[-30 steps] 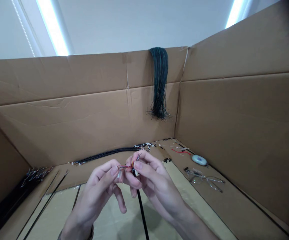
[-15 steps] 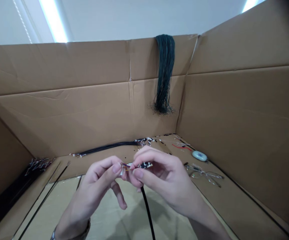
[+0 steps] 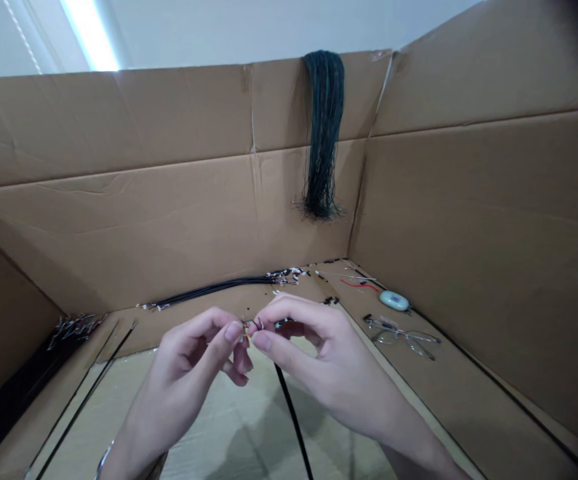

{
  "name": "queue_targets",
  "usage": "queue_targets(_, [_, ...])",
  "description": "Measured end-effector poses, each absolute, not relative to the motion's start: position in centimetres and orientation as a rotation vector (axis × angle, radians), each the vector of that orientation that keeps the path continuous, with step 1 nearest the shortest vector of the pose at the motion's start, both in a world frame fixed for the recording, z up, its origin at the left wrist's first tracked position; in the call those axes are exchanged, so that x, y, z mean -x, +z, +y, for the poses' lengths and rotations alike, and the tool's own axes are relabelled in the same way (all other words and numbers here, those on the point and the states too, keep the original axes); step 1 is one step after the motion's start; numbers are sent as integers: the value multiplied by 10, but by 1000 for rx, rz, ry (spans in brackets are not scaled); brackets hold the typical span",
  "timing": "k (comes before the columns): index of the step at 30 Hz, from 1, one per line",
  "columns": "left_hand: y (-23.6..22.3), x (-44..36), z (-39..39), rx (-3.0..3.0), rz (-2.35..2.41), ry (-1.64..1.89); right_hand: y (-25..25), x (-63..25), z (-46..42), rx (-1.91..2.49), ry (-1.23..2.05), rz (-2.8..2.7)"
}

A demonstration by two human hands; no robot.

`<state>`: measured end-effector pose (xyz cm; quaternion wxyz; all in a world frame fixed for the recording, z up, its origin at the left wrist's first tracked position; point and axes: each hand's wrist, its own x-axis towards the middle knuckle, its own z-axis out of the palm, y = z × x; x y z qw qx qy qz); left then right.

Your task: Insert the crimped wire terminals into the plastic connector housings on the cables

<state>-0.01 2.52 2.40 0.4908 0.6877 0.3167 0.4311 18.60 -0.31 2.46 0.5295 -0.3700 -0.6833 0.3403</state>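
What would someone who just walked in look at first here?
Probably the big dark bunch of thin wires, hanging over the top of the back cardboard wall like a horse's tail. Next, maybe the two hands, left and right, pinching tiny colored wires at the front, with a black cable below them. On the right lie clear glasses and a pale blue oval thing.
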Motion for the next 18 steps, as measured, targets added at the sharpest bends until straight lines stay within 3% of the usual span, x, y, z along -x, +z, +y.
queue_targets(4, [22,2,22,-1787,833,1045,24,-188,-5,948,798,-1681])
queue_targets(11, [24,4,24,-1633,787,1032,23,-179,-5,777,1084,-1577])
queue_targets(18, [17,17,32,-1404,620,800,11,-170,-14,738,69,-1720])
